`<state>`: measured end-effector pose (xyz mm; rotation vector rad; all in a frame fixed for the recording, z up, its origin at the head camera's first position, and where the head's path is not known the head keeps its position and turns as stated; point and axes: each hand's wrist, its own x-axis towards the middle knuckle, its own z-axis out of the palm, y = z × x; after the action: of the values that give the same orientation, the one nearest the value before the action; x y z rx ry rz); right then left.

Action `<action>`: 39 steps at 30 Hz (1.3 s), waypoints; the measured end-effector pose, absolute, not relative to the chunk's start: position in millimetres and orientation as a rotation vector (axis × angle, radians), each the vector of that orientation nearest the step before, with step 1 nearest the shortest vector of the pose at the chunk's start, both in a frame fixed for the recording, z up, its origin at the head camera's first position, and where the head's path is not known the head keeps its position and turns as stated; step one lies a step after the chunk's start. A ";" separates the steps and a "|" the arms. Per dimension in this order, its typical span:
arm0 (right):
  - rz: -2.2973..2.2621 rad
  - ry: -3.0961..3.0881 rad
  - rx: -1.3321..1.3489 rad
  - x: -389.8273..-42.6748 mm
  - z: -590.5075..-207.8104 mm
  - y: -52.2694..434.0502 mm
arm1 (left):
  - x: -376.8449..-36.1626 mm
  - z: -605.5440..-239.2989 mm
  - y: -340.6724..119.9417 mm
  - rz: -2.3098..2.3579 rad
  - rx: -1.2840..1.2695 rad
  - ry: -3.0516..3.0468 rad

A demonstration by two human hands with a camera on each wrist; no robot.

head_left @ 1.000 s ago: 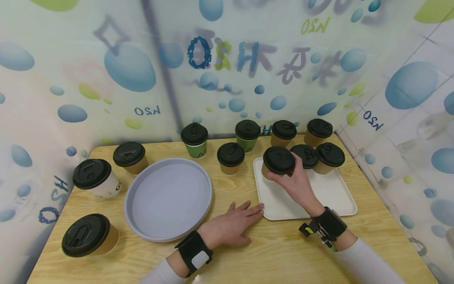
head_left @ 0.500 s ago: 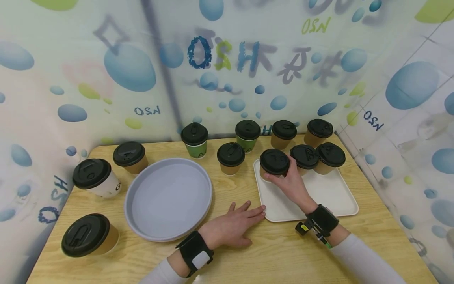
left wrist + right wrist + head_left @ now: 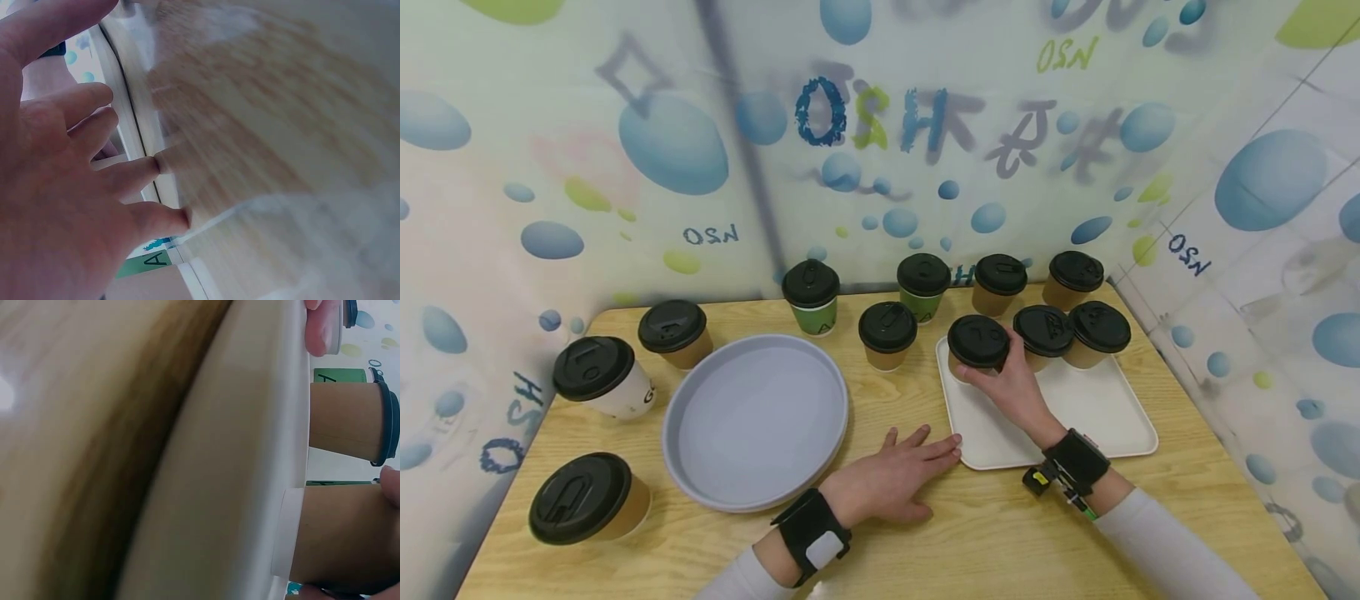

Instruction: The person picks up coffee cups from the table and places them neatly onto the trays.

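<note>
Brown paper cup with black lid (image 3: 977, 348) gripped by right hand (image 3: 1011, 385) on white square tray (image 3: 1097, 408)'s far-left corner. Left hand (image 3: 891, 479) flat, fingers open, holds nothing. Risk: knocking neighbouring lidded cup (image 3: 1042, 333) just right.

held cup (image 3: 977, 350): lower wall hidden behind the right hand (image 3: 1009, 385); in the right wrist view, cut off at the lower right edge.
left hand (image 3: 56, 187): palm cut off at the left wrist frame's left and bottom edges.
table (image 3: 269, 125): smeared by blur.
green cup (image 3: 147, 261): only a sliver shows, bottom centre-left.
lid markings: too small to read.
</note>
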<state>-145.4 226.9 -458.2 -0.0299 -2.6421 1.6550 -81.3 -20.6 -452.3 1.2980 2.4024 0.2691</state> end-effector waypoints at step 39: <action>1.262 -2.540 0.118 -80.0 -391.5 282.2 | -80.4 -450.4 -21.5 0.315 1.269 2.374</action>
<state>-80.0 282.2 -391.5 0.1178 -2.5399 1.2625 -80.4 -21.5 -450.4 1.2693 2.3742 0.3148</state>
